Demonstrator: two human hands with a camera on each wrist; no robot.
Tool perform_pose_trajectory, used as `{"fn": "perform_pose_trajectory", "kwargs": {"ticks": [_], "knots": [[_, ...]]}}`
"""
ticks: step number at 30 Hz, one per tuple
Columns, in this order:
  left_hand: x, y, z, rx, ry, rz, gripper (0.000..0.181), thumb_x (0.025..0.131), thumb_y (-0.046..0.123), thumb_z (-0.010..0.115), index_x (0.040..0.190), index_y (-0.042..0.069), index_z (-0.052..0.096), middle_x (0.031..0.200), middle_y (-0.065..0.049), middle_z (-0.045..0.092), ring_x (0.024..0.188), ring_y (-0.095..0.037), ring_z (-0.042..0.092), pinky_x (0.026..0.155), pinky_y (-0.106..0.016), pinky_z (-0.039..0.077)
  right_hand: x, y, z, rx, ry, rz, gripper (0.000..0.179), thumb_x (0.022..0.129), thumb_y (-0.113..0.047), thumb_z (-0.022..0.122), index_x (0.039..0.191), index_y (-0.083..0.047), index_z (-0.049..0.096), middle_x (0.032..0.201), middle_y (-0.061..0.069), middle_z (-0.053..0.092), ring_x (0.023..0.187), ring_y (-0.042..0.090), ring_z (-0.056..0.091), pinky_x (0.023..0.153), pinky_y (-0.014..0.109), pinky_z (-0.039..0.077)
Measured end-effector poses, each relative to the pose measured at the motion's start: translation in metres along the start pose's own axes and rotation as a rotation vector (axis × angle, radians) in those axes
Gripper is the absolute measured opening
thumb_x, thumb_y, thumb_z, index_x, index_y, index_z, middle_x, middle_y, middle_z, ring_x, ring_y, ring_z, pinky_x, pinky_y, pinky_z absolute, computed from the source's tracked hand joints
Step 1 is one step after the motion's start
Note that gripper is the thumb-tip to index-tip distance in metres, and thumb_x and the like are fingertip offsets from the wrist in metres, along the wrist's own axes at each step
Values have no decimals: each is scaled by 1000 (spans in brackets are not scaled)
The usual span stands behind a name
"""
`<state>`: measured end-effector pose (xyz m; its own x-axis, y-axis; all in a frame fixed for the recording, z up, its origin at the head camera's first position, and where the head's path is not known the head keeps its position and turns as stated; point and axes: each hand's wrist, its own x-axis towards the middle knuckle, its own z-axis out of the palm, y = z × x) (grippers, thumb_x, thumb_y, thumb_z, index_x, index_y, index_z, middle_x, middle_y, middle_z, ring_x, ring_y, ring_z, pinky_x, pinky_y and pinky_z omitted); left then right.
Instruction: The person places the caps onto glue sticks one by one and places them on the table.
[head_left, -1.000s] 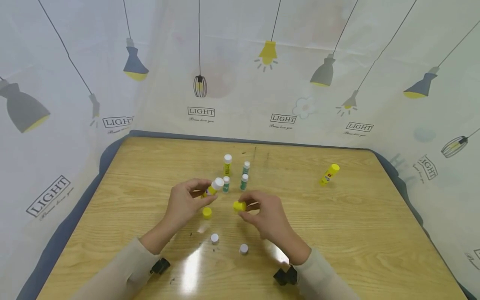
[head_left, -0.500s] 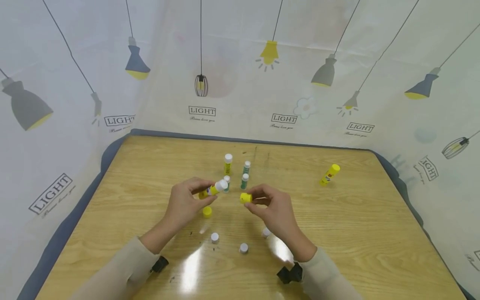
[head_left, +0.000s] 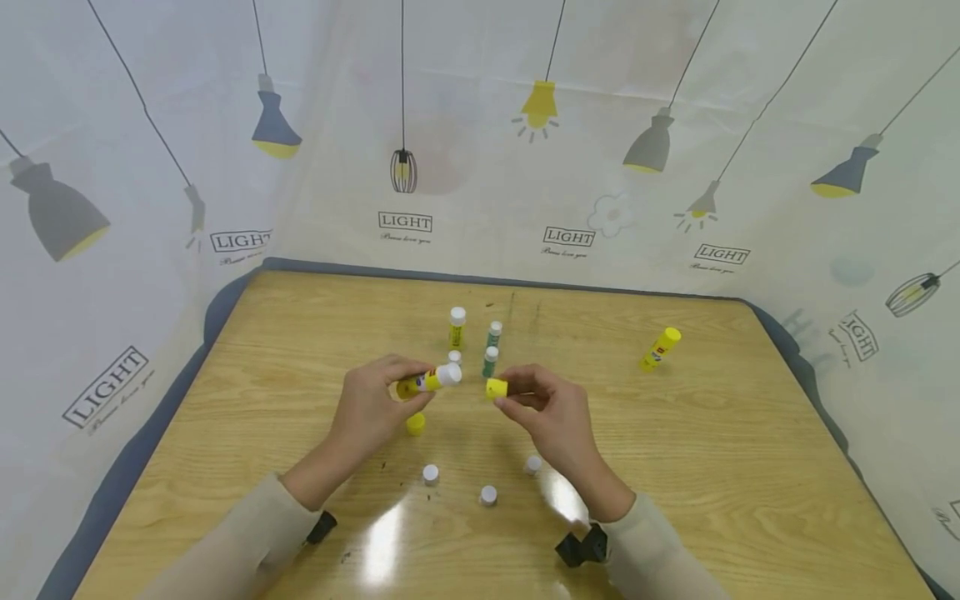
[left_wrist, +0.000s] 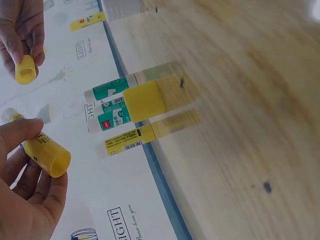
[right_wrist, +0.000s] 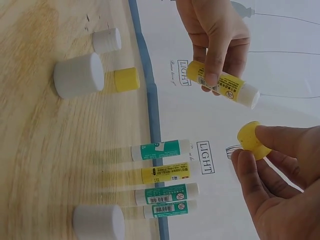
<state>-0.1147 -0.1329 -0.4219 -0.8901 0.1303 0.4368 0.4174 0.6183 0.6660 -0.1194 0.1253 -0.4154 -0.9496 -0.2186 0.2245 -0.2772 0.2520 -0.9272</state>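
My left hand (head_left: 372, 402) grips a yellow glue stick (head_left: 422, 382), tilted so its white end points right towards my other hand. In the left wrist view the near end of this glue stick (left_wrist: 47, 156) shows a round yellow rim. Thumb and fingers of my right hand (head_left: 558, 417) pinch a yellow cap (head_left: 496, 388), its hollow mouth visible in the left wrist view. A short gap separates cap and glue stick, both above the table. Behind them stand several upright glue sticks, among them a yellow one (head_left: 457, 330) and a green one (head_left: 490, 362), with white tops.
On the wooden table (head_left: 750, 467) lie a second yellow cap (head_left: 416, 424) and white caps, one (head_left: 431, 474) left of centre, one (head_left: 488, 496) nearer me, one (head_left: 533, 464) by my right wrist. A fully yellow glue stick (head_left: 661, 348) stands at the right.
The right hand has moved slightly up and right with the yellow cap, turning it. My left hand has tipped the glue stick flatter, its white end swinging right.
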Motion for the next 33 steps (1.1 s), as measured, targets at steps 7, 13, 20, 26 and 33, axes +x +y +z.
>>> {"fn": "perform_pose_trajectory", "kwargs": {"ticks": [7, 13, 20, 26, 33], "knots": [[4, 1, 0, 77, 27, 91, 33, 77, 6, 89, 107, 10, 78, 104, -2, 75, 89, -13, 71, 72, -25, 62, -1, 3, 1, 50, 17, 2, 21, 89, -12, 80, 109, -11, 75, 106, 6, 74, 96, 23, 71, 82, 28, 62], [7, 5, 0, 154, 40, 169, 34, 75, 4, 89, 107, 9, 78, 108, -4, 73, 97, -17, 69, 82, -28, 61, -2, 2, 2, 100, 28, 12, 22, 89, -11, 80, 110, -9, 74, 107, 8, 74, 96, 23, 71, 81, 29, 63], [8, 8, 1, 231, 60, 255, 32, 75, 3, 89, 106, 7, 78, 106, -4, 72, 100, -19, 67, 86, -29, 60, -2, 1, 4, 130, 59, 27, 30, 88, -9, 80, 115, 1, 72, 111, 11, 74, 92, 20, 72, 79, 28, 63], [8, 11, 2, 265, 73, 321, 32, 74, 0, 89, 104, 5, 77, 105, -6, 72, 99, -20, 68, 84, -28, 61, -2, 2, 6, 145, 72, 11, 27, 87, -7, 80, 113, -3, 74, 110, 11, 75, 91, 19, 72, 78, 29, 63], [9, 13, 3, 340, 79, 406, 27, 76, 0, 88, 101, 1, 77, 101, -8, 73, 97, -21, 68, 84, -28, 61, -2, 1, 8, 115, 76, -24, 25, 87, -8, 81, 111, -6, 74, 109, 8, 75, 90, 18, 72, 82, 31, 63]]}}
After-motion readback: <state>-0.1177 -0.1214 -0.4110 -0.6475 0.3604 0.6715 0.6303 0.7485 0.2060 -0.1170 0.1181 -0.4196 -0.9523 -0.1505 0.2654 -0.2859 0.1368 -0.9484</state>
